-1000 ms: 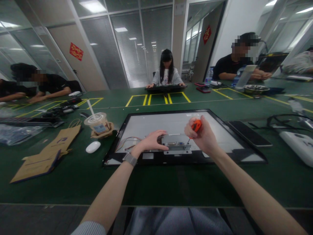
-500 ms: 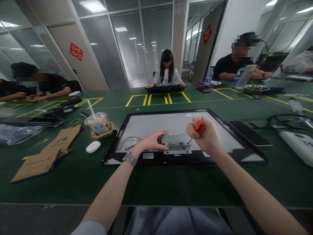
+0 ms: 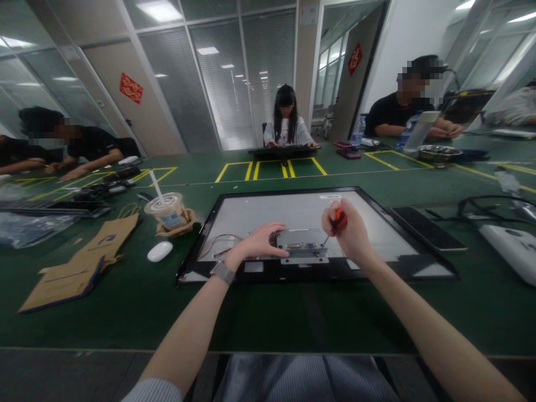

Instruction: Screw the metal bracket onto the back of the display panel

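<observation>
A monitor panel [image 3: 293,204] with a black frame lies flat on the table in front of me, its pale back facing up. Near its front edge sits a metal bracket [image 3: 302,258] with video ports on its side. My left hand [image 3: 263,241] grips the bracket's left end between thumb and fingers. In my right hand [image 3: 350,230] is a screwdriver [image 3: 340,218] with a red and black handle, the fingers wrapped round it. Its shaft slants down to the bracket's right end, where the tip meets a port screw area. Thin wires [image 3: 220,239] run out left of the bracket.
To the left are a drink cup [image 3: 167,211] with a straw, a white mouse [image 3: 159,252] and a brown paper bag [image 3: 90,257]. On the right lie a black phone [image 3: 427,228], a white device [image 3: 508,251] and black cables [image 3: 481,204]. Other people sit around the green table [image 3: 268,318].
My right hand has turned slightly about the screwdriver handle, with the tip still at the bracket. My left hand stays in place. The people at left and across have shifted their hands.
</observation>
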Motion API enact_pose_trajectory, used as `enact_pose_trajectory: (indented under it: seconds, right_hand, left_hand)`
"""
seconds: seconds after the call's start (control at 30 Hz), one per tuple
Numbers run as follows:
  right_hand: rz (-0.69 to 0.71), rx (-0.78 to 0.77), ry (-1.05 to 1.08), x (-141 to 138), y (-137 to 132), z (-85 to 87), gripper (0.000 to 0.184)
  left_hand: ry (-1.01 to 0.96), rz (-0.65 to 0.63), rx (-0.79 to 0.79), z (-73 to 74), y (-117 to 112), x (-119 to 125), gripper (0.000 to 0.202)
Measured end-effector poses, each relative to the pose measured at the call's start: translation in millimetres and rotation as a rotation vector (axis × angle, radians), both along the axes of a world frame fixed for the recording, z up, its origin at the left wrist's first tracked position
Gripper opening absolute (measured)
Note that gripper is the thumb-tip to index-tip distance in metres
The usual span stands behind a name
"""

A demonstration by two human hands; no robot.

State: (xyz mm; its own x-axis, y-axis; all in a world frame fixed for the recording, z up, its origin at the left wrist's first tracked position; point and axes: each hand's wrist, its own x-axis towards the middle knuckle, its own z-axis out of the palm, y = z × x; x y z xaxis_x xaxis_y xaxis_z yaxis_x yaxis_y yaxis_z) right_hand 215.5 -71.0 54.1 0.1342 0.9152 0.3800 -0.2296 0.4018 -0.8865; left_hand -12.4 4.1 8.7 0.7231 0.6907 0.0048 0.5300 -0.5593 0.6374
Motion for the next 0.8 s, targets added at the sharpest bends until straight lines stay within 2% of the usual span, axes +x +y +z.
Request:
enact_pose_trajectory:
  seconds: [0.2,0.4,0.47,0.6,0.8]
  right_hand:
    - [-0.289,0.024,-0.235,2.7,-0.3,-10.6,0.036]
    - [-0.595,0.138,-0.585,1.2,-10.4,-6.9,0.037]
    - [-0.614,0.133,-0.644,-0.2,-12.1,-5.1,0.039]
    - [-0.572,0.045,-0.596,-0.6,-10.0,-5.9,0.04]
    - [-0.558,0.033,-0.573,3.6,-4.3,-12.4,0.038]
  left_hand:
    - [0.016,0.004,0.006,-1.9,1.4,-0.5,0.081]
    - [0.003,-0.003,0.024,-0.3,0.0,-0.1,0.078]
    - [0.002,-0.005,0.027,0.1,-0.1,-0.1,0.076]
    - [-0.008,-0.01,0.031,-1.0,1.0,0.0,0.075]
    - [-0.022,-0.007,0.049,-4.7,3.0,0.5,0.075]
